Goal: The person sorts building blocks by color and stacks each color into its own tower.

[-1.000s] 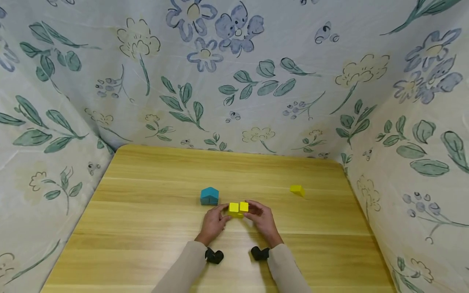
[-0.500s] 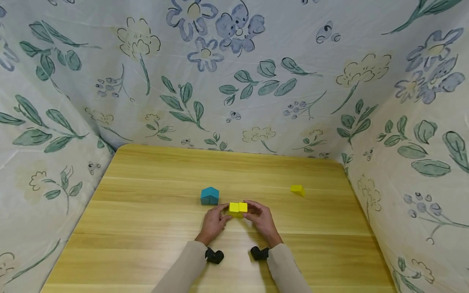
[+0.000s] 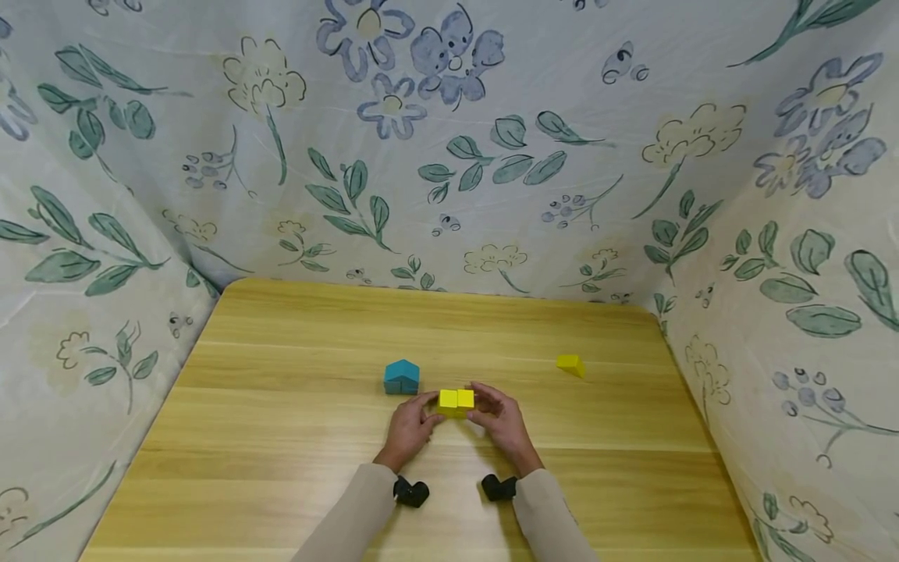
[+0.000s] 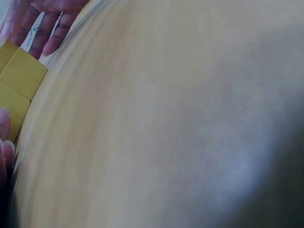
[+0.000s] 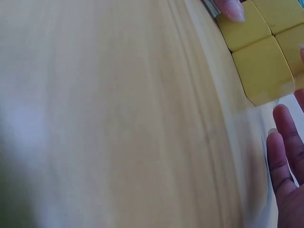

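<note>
Two yellow cubes (image 3: pixel 456 399) sit side by side, faces touching, on a lower layer of yellow blocks (image 3: pixel 455 414) in the head view. My left hand (image 3: pixel 409 431) pinches the stack's left side between thumb and fingers. On the other side, my right hand (image 3: pixel 507 421) grips the right cube, thumb in front and fingers behind. Seams between yellow block faces (image 5: pixel 262 70) show as a small grid in the right wrist view. A fingertip (image 5: pixel 234 10) rests on one of those faces. The left wrist view catches only part of the yellow blocks (image 4: pixel 24 72).
Left of the stack and a little behind stands a group of blue blocks (image 3: pixel 402 378) with a peaked top. A yellow wedge-shaped block (image 3: pixel 571 365) lies farther back to the right. Floral cloth (image 3: pixel 449 179) surrounds the wooden table (image 3: pixel 295 468) on its back and sides.
The upper right yellow cube has slid left and straightened against its neighbour, closing the gap seen a second ago. My right fingers shifted slightly left with it; my left hand stayed put.
</note>
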`<action>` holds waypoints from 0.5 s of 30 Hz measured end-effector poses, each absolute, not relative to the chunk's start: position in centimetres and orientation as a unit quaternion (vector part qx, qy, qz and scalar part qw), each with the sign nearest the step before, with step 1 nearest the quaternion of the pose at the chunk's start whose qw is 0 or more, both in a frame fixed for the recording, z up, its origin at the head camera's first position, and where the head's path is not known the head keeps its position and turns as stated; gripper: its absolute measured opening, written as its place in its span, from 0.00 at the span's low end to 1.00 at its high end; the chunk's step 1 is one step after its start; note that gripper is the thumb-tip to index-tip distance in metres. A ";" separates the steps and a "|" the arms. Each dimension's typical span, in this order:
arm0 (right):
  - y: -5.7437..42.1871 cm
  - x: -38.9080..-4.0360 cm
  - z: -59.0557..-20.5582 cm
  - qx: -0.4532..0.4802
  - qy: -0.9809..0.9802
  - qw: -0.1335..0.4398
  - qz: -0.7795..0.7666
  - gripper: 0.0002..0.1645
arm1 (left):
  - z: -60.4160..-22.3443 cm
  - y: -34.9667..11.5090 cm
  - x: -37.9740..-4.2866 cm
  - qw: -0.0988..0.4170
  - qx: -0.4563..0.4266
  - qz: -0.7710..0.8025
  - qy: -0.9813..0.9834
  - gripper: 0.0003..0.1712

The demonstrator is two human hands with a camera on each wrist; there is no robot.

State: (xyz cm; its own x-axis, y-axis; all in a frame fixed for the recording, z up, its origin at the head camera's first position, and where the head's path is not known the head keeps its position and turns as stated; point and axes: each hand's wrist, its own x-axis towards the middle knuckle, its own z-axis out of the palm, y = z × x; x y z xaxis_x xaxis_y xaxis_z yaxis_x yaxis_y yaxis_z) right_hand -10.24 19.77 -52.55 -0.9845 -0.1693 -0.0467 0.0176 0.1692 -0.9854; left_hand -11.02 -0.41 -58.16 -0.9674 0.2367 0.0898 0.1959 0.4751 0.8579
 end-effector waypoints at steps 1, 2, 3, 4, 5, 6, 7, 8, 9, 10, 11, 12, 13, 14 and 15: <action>20.0 -10.2 -52.9 -0.045 0.757 0.071 -0.648 0.31 | -58.2 -0.4 -11.0 0.022 0.126 0.496 0.859 0.25; 20.3 -10.2 -53.3 -0.039 0.755 0.068 -0.651 0.31 | -58.2 -0.4 -11.0 0.023 0.126 0.496 0.859 0.25; 20.7 -10.1 -53.6 -0.027 0.756 0.063 -0.652 0.31 | -58.2 -0.4 -11.0 0.024 0.124 0.494 0.860 0.25; 21.1 -10.0 -54.0 -0.015 0.754 0.056 -0.655 0.31 | -58.1 -0.4 -11.0 0.025 0.124 0.494 0.860 0.25; 21.6 -9.9 -54.3 -0.002 0.752 0.049 -0.658 0.31 | -58.1 -0.4 -11.0 0.026 0.124 0.494 0.860 0.25; 22.1 -9.8 -54.6 0.012 0.748 0.038 -0.662 0.31 | -58.1 -0.4 -11.0 0.027 0.124 0.494 0.860 0.25; 22.6 -9.7 -54.8 0.027 0.748 0.027 -0.663 0.30 | -58.1 -0.4 -11.0 0.027 0.124 0.494 0.860 0.25; 23.2 -9.5 -54.9 0.045 0.748 0.015 -0.662 0.30 | -58.1 -0.4 -11.0 0.027 0.124 0.494 0.860 0.25; 23.8 -9.4 -54.9 0.065 0.745 0.003 -0.663 0.29 | -58.1 -0.4 -11.0 0.027 0.124 0.493 0.861 0.25; 24.5 -9.3 -54.9 0.085 0.740 -0.010 -0.667 0.29 | -58.1 -0.4 -11.0 0.027 0.123 0.494 0.860 0.25; 25.2 -9.3 -54.9 0.106 0.740 -0.023 -0.663 0.28 | -58.1 -0.4 -11.0 0.027 0.124 0.494 0.860 0.25; 26.0 -9.2 -54.8 0.131 0.739 -0.031 -0.660 0.28 | -58.1 -0.4 -11.0 0.027 0.124 0.495 0.860 0.25; 26.7 -9.2 -54.8 0.155 0.739 -0.039 -0.655 0.28 | -58.1 -0.4 -11.0 0.027 0.124 0.495 0.859 0.25; 27.5 -9.3 -54.9 0.178 0.738 -0.049 -0.649 0.28 | -58.1 -0.4 -11.0 0.027 0.124 0.496 0.859 0.25; 28.3 -9.3 -55.0 0.199 0.739 -0.057 -0.641 0.28 | -58.1 -0.4 -11.0 0.028 0.124 0.497 0.859 0.25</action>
State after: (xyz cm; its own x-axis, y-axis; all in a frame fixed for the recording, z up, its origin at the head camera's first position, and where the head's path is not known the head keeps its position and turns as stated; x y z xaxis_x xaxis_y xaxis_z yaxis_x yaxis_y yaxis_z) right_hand -9.31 28.33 -54.96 -0.9142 0.3677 -0.1705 0.2206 0.0984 -0.9704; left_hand -10.97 -0.44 -58.11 -0.9678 0.2402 0.0755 0.1852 0.4761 0.8596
